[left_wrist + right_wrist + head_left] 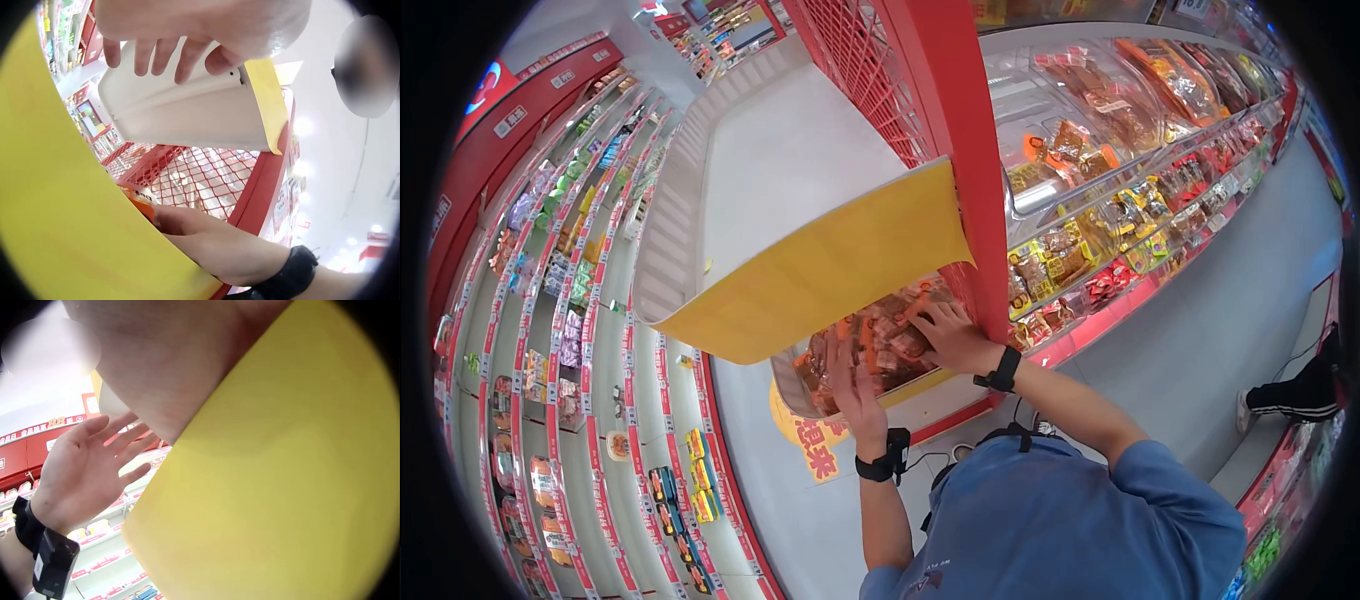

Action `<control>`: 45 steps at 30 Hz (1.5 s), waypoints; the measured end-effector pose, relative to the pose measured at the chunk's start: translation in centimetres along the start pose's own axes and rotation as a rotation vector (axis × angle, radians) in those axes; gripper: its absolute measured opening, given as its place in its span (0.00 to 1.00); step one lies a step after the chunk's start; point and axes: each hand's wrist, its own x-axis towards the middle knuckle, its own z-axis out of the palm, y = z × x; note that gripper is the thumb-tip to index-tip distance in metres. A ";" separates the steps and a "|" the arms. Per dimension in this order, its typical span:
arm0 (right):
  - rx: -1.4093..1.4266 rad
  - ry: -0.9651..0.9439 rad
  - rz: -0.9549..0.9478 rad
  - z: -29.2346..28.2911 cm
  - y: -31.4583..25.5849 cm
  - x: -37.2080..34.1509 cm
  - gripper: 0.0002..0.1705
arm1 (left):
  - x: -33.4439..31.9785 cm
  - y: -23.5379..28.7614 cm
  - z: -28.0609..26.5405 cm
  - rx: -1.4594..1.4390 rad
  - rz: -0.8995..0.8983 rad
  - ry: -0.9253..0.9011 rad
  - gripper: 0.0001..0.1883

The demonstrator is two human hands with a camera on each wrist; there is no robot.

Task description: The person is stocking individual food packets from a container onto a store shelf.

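Clear-and-orange snack packets fill a lower bin in front of the person. The left hand hangs over the bin's left part, its fingers nearly straight and spread; the palm side of this hand shows bare in the right wrist view. On the right, the right hand reaches down onto the packets beside the red post, fingers bent. An orange packet shows right at this hand's thumb in the left wrist view. A yellow board hides its fingertips there, so I cannot tell whether it grips the packet.
Above the lower bin stands an upper white bin with a yellow front board. A red post with mesh rises at the right. Stocked shelves line the left, packaged snacks the right. Another person's leg shows at far right.
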 end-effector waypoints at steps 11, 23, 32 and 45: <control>0.215 0.040 -0.401 -18.6 -3.4 -1.0 0.13 | -0.8 -3.0 5.5 0.739 0.032 -0.261 0.21; -0.363 0.091 -0.174 -35.0 8.5 4.3 0.14 | -0.5 -1.3 5.8 0.796 0.002 -0.174 0.29; -0.602 -0.703 -0.083 -32.4 9.7 13.3 0.41 | -0.6 -2.0 5.9 0.866 -0.018 -0.155 0.29; -0.838 -1.163 0.184 -30.5 14.3 14.8 0.51 | -0.7 -1.9 6.0 0.866 -0.005 -0.120 0.28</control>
